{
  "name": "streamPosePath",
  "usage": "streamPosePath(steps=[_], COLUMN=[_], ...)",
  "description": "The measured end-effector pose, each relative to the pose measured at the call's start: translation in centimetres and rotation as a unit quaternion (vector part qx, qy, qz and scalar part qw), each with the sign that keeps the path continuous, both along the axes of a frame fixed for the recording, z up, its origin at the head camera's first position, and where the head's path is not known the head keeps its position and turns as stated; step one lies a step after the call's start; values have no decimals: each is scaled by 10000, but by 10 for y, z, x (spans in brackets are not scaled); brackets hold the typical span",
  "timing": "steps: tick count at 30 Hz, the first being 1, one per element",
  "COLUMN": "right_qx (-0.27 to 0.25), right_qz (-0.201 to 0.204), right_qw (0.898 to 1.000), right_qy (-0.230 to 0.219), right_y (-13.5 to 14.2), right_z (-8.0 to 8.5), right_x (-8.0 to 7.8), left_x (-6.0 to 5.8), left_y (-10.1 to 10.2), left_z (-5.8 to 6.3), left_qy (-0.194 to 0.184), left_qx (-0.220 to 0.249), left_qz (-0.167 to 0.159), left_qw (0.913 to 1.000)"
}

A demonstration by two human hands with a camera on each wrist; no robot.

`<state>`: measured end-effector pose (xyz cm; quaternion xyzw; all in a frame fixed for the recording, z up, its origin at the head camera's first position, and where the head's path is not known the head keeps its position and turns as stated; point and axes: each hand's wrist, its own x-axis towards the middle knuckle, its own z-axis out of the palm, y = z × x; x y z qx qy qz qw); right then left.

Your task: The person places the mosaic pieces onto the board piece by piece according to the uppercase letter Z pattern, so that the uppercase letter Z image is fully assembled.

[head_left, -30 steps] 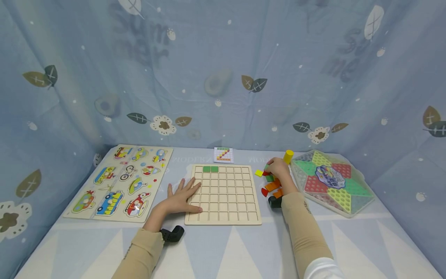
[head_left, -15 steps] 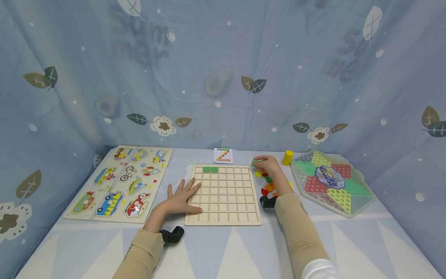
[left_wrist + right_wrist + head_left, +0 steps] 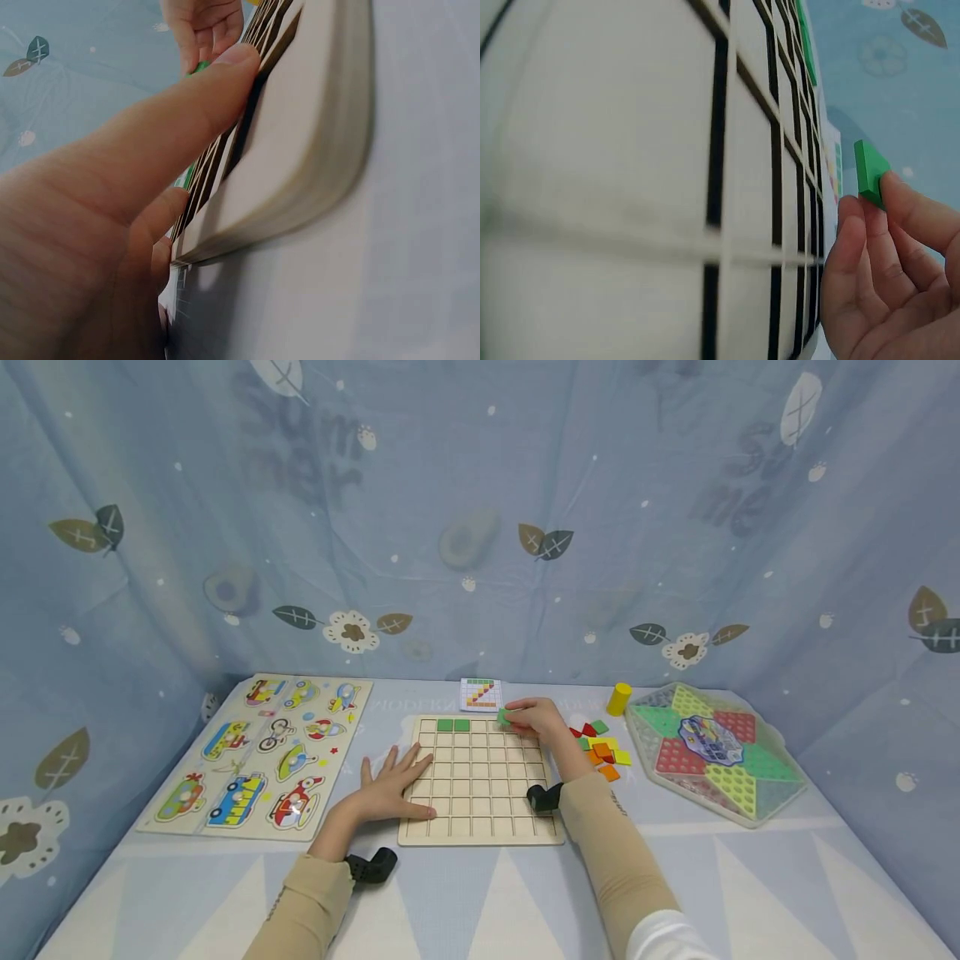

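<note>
A wooden grid board [image 3: 480, 828] lies on the table, with two green square tiles [image 3: 453, 725] set side by side in its far row. My left hand [image 3: 386, 789] rests on the board's left edge, fingers spread and thumb [image 3: 225, 82] over the near-left part. Over the board's far right part, my right hand [image 3: 536, 718] pinches a green square tile [image 3: 869, 172] between thumb and fingers. In the right wrist view that tile is tilted, held above the grid. Behind the board lies a small pattern card [image 3: 481, 695] with coloured squares.
Loose green, red, yellow and orange pieces [image 3: 603, 750] lie right of the board, near a yellow cylinder [image 3: 618, 699]. A hexagonal game box [image 3: 716, 752] is further right. On the left lies a vehicle puzzle board [image 3: 258, 756]. A patterned curtain [image 3: 480, 527] hangs behind.
My right hand has picked the green tile from the loose pieces and carried it left over the board's far right part. The left hand has stayed in place.
</note>
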<state>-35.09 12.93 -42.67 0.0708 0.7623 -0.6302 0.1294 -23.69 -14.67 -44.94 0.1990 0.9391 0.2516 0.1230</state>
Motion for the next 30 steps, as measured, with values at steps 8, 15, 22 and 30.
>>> streamPosePath(steps=[8,15,22,30], right_qx=[148,985,1638,2426], right_qz=[89,233,465,659], right_qw=[9998,9943,9827,9649], right_qy=[82,329,722,765], right_y=[-27,-37,-42,-46], right_z=[1,-2,0,3], right_x=[0,2,1,1], left_x=[0,0,0,-2], left_y=[0,0,0,0], left_z=[-1,-1,-1,-2], left_qy=[30,-50,-37,-7], left_qx=[15,0,-46,-20], left_qz=[-20,-22,32,30], left_qw=[10000,10000,10000,10000])
